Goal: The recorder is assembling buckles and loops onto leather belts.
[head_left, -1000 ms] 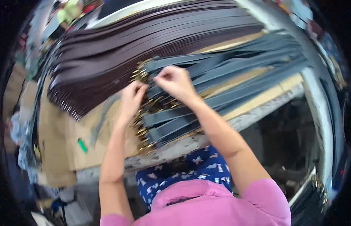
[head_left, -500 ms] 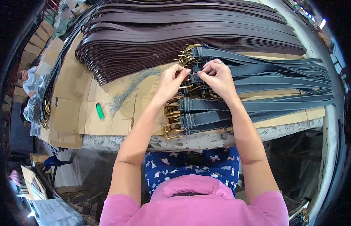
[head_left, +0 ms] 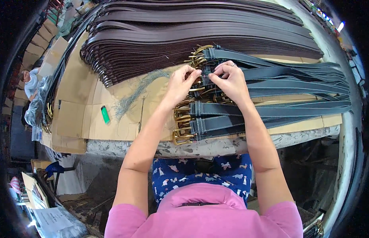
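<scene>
Both my hands are over the buckle end of a pile of dark grey belts (head_left: 287, 86) with pale edge stitching. My left hand (head_left: 179, 84) is closed in a pinch, thumb against forefinger, beside the gold-coloured buckles (head_left: 183, 136). Just to its right, my right hand (head_left: 232, 82) also pinches, thumb and forefinger close over a dark belt end. Whatever lies between the fingertips of either hand is too small to make out. A narrow gap separates the two sets of fingertips. The hands partly hide the buckles beneath them.
A tall stack of dark brown belts (head_left: 200, 33) spans the far side. On the cardboard (head_left: 73, 123) lie a tangle of loose grey threads (head_left: 133, 98) and a green lighter (head_left: 105, 114). More dark belts hang at the left edge. Further left is another person (head_left: 31, 85).
Hardly anything differs. My hands stay pinched at the same belt end, and the whole view shifts very slightly.
</scene>
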### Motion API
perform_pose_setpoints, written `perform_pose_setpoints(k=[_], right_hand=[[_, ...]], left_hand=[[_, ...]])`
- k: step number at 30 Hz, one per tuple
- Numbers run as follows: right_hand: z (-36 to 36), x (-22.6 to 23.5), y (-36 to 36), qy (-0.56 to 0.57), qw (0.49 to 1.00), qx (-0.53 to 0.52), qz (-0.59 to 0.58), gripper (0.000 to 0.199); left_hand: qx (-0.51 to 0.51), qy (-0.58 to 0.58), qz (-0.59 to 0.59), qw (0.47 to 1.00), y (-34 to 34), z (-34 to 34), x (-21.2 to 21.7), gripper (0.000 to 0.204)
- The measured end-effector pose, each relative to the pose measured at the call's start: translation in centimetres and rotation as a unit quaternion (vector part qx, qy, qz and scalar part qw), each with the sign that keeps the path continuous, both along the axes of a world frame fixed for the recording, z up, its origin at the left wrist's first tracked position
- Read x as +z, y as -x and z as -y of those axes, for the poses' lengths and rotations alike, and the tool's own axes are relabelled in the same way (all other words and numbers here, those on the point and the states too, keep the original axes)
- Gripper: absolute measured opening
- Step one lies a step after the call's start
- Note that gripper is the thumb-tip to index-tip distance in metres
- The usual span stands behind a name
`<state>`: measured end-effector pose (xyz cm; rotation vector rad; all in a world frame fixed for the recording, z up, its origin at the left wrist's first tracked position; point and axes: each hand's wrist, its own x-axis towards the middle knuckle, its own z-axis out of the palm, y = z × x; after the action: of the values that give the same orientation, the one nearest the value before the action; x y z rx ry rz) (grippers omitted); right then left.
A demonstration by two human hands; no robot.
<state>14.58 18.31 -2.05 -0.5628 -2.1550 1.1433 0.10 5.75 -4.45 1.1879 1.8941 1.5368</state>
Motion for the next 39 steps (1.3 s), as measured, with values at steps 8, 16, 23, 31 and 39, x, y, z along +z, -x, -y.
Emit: perform_pose_setpoints(k=[8, 16, 23, 31, 39], right_hand=[[-2.1, -0.1, -0.6, 0.142, 0.988, -0.02, -0.066, 0.017], [-2.1, -0.2, -0.6, 0.12, 0.991, -0.036, -0.05, 0.019], [-1.8, -0.3, -0.5, 0.093, 0.993, -0.041, -0.052, 0.02], [-1.5, -0.4, -0.3, 0.017, 0.999, -0.037, -0.023, 0.019], [-1.3, 0.0, -0.5, -0.001, 1.0, -0.029, 0.007, 0.018]], left_hand=[[0.075, 0.05, -0.261, 0.961, -1.8, 0.8, 3.6, 0.017], [-0.002, 0.179, -0.159, 0.971, -2.8, -1.1, 5.6, 0.031], [-0.057, 0.244, -0.118, 0.961, -0.8, -2.5, 4.9, 0.032], [-0.046, 0.21, 0.005, 0.977, -0.6, -2.2, 3.8, 0.028], [-0.056, 0.202, 0.023, 0.977, -0.7, -2.1, 3.8, 0.026]])
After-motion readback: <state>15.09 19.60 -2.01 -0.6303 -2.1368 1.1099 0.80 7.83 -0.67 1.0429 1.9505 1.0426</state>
